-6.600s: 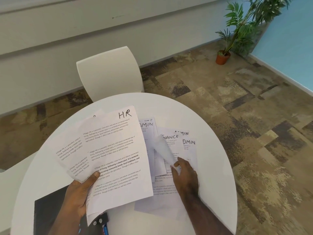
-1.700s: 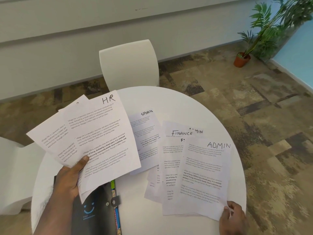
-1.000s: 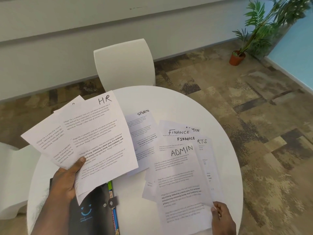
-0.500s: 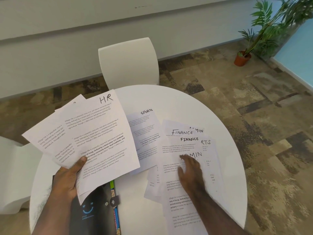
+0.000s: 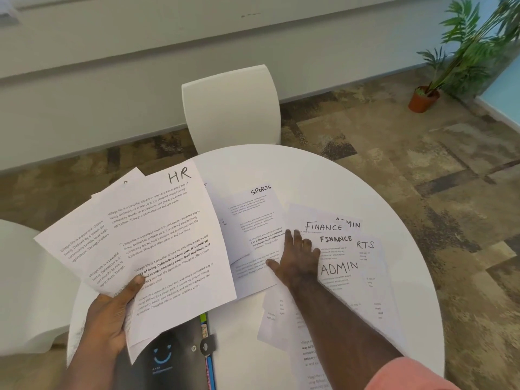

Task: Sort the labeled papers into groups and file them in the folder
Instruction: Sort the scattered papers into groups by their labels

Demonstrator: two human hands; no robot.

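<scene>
papers (image 5: 334, 249) lay fanned under and right of the right hand (image 5: 298, 258), which had dropped the admin sheet (image 5: 342, 273) on that pile and now pressed flat, fingers spread. the left hand (image 5: 112, 316) still gripped the hr sheets (image 5: 157, 237) above the folder (image 5: 168, 361); sorting looked unfinished.

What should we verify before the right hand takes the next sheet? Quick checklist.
1. Left hand grips the HR sheets: ok.
2. Right hand free, lying flat on the spread: ok.
3. Labels readable: SPORTS sheet, top FINANCE sheet, ADMIN sheet: ok; two at the back partly covered: not ok.
4. Sheets separated: not ok, overlapping.
5. Folder open: cannot tell.
</scene>
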